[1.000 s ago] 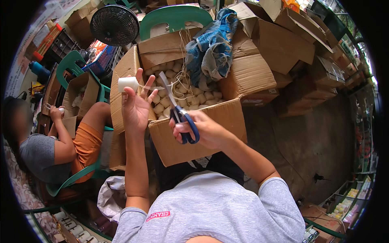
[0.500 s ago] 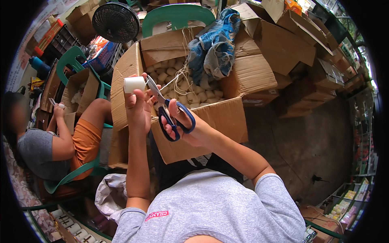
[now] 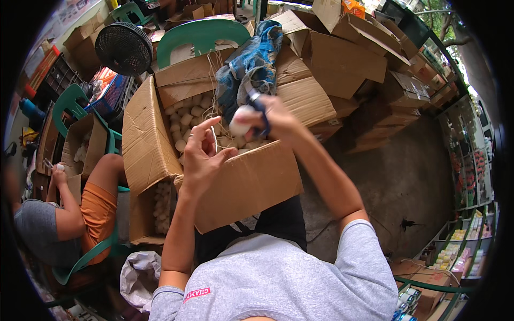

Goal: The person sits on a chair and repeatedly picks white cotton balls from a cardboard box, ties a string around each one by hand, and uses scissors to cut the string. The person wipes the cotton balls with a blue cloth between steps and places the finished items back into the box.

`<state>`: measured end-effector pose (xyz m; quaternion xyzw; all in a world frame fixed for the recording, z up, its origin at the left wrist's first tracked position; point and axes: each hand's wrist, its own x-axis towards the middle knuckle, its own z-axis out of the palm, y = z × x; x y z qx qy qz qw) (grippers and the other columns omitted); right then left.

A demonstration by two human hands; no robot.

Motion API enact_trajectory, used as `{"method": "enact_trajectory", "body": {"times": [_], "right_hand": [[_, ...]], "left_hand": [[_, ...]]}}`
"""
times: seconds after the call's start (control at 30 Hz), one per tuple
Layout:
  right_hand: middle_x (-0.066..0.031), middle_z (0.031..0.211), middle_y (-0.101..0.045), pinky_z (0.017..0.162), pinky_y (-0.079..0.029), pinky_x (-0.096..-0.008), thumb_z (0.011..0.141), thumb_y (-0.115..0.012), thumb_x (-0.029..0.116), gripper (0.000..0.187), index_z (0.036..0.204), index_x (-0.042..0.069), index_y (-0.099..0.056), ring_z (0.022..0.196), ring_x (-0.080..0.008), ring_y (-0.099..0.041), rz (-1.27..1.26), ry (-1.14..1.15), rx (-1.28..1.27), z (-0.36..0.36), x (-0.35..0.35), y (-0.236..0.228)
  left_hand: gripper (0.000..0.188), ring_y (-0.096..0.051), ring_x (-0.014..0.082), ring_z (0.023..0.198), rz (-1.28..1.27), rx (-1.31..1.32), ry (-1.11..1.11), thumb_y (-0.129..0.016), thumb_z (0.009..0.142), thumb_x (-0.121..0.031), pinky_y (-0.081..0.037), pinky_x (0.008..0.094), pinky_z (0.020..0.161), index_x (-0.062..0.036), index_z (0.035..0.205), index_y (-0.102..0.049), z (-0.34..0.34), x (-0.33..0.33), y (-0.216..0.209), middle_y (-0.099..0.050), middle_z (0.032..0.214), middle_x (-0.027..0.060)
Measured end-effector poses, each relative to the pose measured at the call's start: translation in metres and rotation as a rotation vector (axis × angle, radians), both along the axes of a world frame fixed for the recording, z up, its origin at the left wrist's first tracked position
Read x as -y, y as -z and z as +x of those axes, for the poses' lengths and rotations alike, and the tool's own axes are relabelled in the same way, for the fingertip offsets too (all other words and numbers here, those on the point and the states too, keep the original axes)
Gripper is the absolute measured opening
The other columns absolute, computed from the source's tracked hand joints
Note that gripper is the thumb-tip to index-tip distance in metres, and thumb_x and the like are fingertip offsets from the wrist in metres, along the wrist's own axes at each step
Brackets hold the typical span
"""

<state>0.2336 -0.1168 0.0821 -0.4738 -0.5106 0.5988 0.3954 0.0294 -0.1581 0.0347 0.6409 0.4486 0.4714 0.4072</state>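
Observation:
My left hand (image 3: 201,158) is over the near left edge of an open cardboard box (image 3: 249,184), its fingers bent and its thumb stretched apart. A thin white strand (image 3: 216,140) shows beside these fingers; whether they hold it I cannot tell. My right hand (image 3: 278,120), smeared by motion, grips blue-handled scissors (image 3: 262,115) together with a short white cylinder (image 3: 243,122) over the box. Many similar off-white cylinders (image 3: 184,119) fill the box below. Loose pale strings (image 3: 217,80) hang over its far side, next to a blue and grey cloth (image 3: 251,69).
At the left a person (image 3: 59,219) sits with a small white piece in hand, by a smaller box (image 3: 85,139). A black fan (image 3: 124,48) and a green chair (image 3: 201,35) stand beyond. Cardboard boxes (image 3: 342,61) pile up at the right; a white sack (image 3: 140,278) is near my left elbow.
The white cylinder has gone from my left hand to my right, which still holds the scissors and has moved right. My left hand has come lower. The whole view has shifted somewhat.

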Motion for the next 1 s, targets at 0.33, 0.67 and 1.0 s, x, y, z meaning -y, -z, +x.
{"method": "enact_trajectory", "body": {"times": [0.33,0.67,1.0], "right_hand": [[-0.0099,0.095,-0.068,0.076,-0.053,-0.0288,0.093,-0.063,0.027,0.034,0.113,0.0,-0.056,0.089,-0.0162,-0.066,0.845,0.314,0.151,0.258,-0.171,-0.154],[-0.0097,0.068,-0.065,0.059,-0.049,-0.0336,0.077,-0.073,0.053,0.055,0.086,-0.001,-0.07,0.066,-0.0198,-0.064,0.043,-0.854,1.211,0.013,-0.092,0.035],[-0.0208,0.101,-0.069,0.077,-0.056,-0.0403,0.07,-0.07,0.011,0.024,0.092,0.0,-0.071,0.095,-0.0326,-0.068,0.428,-0.798,1.481,-0.067,-0.111,0.093]], "left_hand": [[0.014,-0.061,0.016,0.106,-0.176,0.687,-0.026,-0.055,0.092,0.007,-0.047,0.0288,0.102,-0.0009,0.103,-0.054,-0.043,-0.018,0.038,-0.057,0.113,0.0087],[0.012,-0.066,0.015,0.094,0.011,0.437,-0.285,-0.065,0.085,0.009,-0.054,0.0226,0.082,0.0031,0.095,-0.066,-0.066,-0.033,0.036,-0.065,0.103,0.0088],[0.008,-0.067,0.0152,0.075,0.157,0.576,-0.388,-0.068,0.085,0.004,-0.055,0.0238,0.069,0.0008,0.089,-0.063,-0.072,-0.03,0.043,-0.065,0.086,0.0072]]}}
